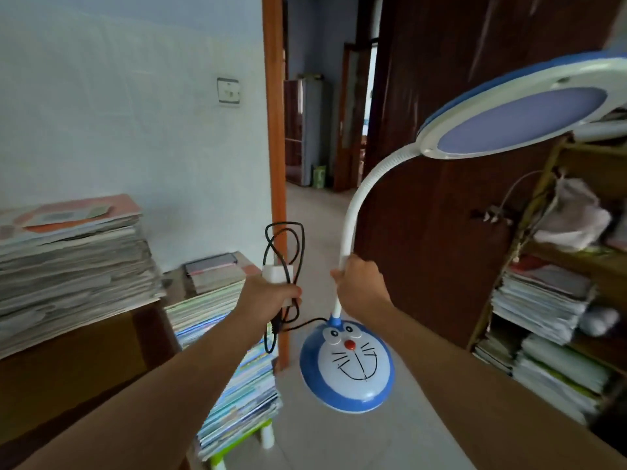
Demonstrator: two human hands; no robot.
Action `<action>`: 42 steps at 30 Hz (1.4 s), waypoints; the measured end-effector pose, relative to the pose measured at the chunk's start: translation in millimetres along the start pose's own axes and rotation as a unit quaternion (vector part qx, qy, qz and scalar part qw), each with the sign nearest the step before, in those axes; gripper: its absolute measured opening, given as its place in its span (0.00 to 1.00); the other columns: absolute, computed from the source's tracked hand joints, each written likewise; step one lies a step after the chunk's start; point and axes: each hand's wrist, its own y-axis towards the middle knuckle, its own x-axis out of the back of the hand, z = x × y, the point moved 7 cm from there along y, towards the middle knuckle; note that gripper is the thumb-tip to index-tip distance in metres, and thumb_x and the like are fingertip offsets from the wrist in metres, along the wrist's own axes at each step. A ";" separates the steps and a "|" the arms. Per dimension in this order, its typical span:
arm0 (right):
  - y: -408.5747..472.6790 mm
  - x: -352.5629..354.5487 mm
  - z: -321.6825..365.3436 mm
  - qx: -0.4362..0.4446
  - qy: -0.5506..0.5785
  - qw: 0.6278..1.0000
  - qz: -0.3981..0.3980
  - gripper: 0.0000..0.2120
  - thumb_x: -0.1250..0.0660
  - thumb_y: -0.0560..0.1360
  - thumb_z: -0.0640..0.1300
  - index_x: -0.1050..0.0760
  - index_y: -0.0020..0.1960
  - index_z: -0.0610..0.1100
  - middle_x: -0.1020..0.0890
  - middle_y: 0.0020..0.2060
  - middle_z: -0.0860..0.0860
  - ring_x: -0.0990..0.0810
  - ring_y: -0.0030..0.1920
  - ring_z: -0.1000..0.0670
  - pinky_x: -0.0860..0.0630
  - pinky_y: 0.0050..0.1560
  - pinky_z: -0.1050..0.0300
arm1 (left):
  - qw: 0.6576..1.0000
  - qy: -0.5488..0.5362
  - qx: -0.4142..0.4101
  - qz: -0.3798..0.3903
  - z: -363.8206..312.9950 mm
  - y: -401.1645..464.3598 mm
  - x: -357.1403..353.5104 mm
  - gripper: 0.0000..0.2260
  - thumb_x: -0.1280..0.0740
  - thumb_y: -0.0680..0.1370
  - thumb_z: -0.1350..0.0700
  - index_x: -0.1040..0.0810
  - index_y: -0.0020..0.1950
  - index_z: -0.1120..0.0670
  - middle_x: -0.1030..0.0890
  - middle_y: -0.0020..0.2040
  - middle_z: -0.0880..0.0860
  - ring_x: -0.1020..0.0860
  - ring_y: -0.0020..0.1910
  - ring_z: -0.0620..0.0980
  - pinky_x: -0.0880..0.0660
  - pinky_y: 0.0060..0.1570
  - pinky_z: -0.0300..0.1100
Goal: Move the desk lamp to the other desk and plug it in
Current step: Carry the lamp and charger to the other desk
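The desk lamp is held in the air in front of me. Its round blue base (349, 364) carries a white cartoon cat face, its white bendy neck (354, 205) curves up to a round blue-and-white head (519, 117) at the upper right. My right hand (359, 283) grips the lower neck just above the base. My left hand (274, 293) is closed around the looped black cord (286, 245) and its white plug adapter (276, 274). The cord runs from that hand to the back of the base.
A tall stack of papers (71, 256) lies on a brown desk (68, 364) at the left. Piled books (234, 361) rest on a small stool beside it. An open doorway (315, 198) is straight ahead, a dark wooden door (441, 232) and a crowded shelf (556, 300) are to the right.
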 end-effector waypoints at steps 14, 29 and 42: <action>26.8 129.0 -174.8 -0.164 -0.102 0.973 -0.126 0.13 0.44 0.78 0.45 0.28 0.53 0.36 0.21 0.50 0.37 0.22 0.51 0.37 0.27 0.49 0.47 | 0.971 0.055 -0.028 0.233 -29.2 44.1 -240.7 0.11 0.28 0.67 0.65 0.22 0.26 0.56 0.19 0.23 0.49 0.21 0.27 0.46 0.26 0.32 0.34; -29.3 261.3 -357.4 -0.293 -0.116 0.932 -0.182 0.12 0.43 0.78 0.40 0.27 0.58 0.37 0.24 0.53 0.39 0.22 0.51 0.39 0.25 0.56 0.44 | 0.921 0.089 -0.054 0.375 -32.6 -29.0 -483.6 0.05 0.27 0.67 0.61 0.19 0.36 0.64 0.18 0.44 0.65 0.22 0.40 0.58 0.28 0.37 0.43; -50.5 394.8 -541.1 -0.318 -0.093 0.922 -0.201 0.12 0.42 0.79 0.46 0.29 0.52 0.36 0.22 0.44 0.40 0.22 0.43 0.40 0.27 0.37 0.52 | 0.917 0.095 -0.042 0.384 -36.3 -103.4 -697.4 0.11 0.25 0.62 0.58 0.22 0.21 0.55 0.21 0.24 0.48 0.23 0.31 0.49 0.30 0.32 0.40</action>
